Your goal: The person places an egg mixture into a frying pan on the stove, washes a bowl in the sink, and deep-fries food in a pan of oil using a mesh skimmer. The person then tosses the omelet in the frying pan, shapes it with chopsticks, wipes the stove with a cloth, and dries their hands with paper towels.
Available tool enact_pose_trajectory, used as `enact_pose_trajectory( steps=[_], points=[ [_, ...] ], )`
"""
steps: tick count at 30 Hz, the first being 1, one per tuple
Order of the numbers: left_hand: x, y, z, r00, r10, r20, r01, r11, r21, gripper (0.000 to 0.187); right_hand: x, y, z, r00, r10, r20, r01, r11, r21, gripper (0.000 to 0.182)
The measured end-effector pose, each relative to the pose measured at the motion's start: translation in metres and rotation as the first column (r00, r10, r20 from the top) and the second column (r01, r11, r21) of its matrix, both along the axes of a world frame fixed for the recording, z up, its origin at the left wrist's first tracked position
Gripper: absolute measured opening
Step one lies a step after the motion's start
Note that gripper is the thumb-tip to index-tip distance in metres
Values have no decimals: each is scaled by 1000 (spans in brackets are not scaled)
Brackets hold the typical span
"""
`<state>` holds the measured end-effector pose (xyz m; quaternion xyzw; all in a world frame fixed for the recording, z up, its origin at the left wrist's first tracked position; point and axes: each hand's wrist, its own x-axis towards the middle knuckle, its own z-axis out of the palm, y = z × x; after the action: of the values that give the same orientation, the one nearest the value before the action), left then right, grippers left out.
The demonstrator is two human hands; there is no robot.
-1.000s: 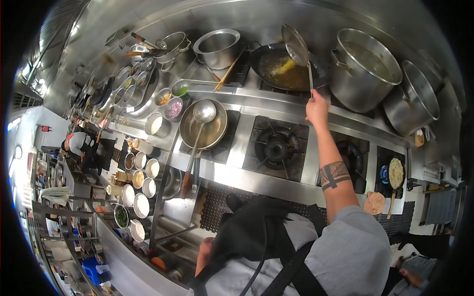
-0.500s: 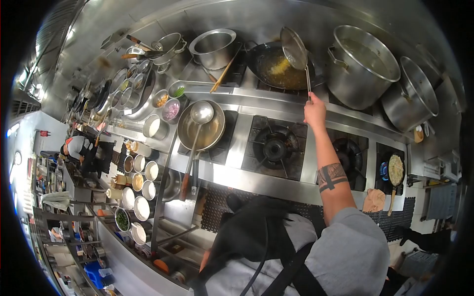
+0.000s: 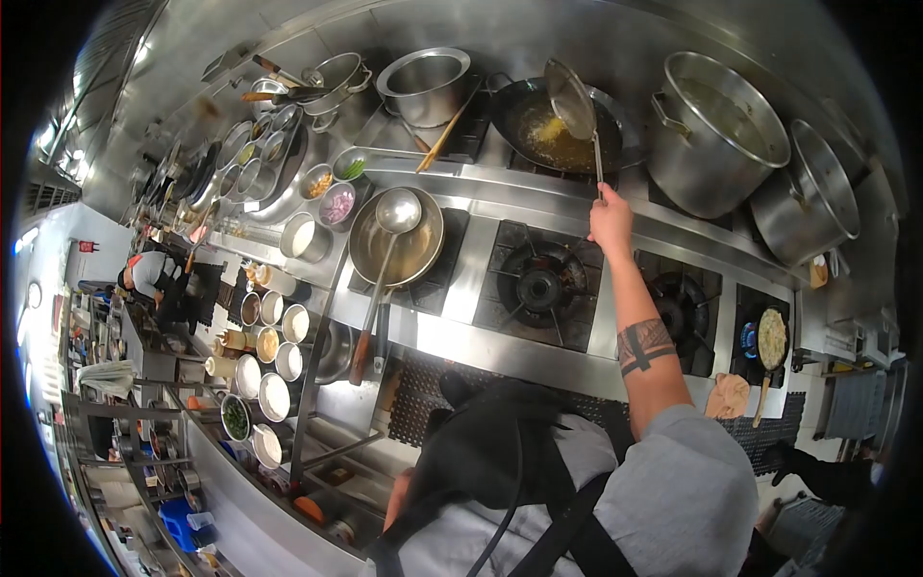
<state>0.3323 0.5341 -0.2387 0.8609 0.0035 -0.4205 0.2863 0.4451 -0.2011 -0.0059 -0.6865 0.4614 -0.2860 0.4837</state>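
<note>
My right hand (image 3: 611,219) is closed around the handle of a round strainer (image 3: 570,99). The strainer is tilted over the right side of a dark wok (image 3: 514,96) on the back stove. Brown, bubbling liquid fills the wok, with yellow food (image 3: 551,129) beside the strainer's left edge. Of my left hand (image 3: 397,498), only a bit of skin shows low beside the dark apron; its fingers are hidden. A pan (image 3: 423,252) with a ladle (image 3: 398,212) resting in it sits on the front stove, left of my right arm.
Tall steel pots (image 3: 716,159) stand at the back right. A small pan of food (image 3: 772,337) lies near a blue flame, beside a folded cloth (image 3: 728,395). Containers (image 3: 275,397) line the left counter. Another person (image 3: 151,275) is far left, and a dark sleeve (image 3: 822,473) is at right.
The view has shifted slightly. Less yellow food shows beside the strainer, which stays over the wok in my right hand. A little more skin shows at my left side.
</note>
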Motion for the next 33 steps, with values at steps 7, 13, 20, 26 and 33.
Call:
enact_pose_trajectory(
  steps=[7,13,20,26,33],
  points=[
    [3,29,-23,964,-249,97,248,968,21,50,-8,-5,23,995,21,100,-15,998,-63,42],
    [7,33,-24,973,-220,70,217,975,43,51,-4,4,14,999,35,28,-35,999,-11,41],
    [12,13,0,999,-36,4,36,995,91,51,-4,0,9,998,4,57,-1,999,-39,40],
    [11,13,-6,999,-50,1,50,994,102,51,-6,1,0,999,24,-33,-25,1000,-11,40],
    [6,18,-13,995,-98,5,97,990,103,51,-16,8,16,1000,-8,20,9,999,-47,41]
  ],
)
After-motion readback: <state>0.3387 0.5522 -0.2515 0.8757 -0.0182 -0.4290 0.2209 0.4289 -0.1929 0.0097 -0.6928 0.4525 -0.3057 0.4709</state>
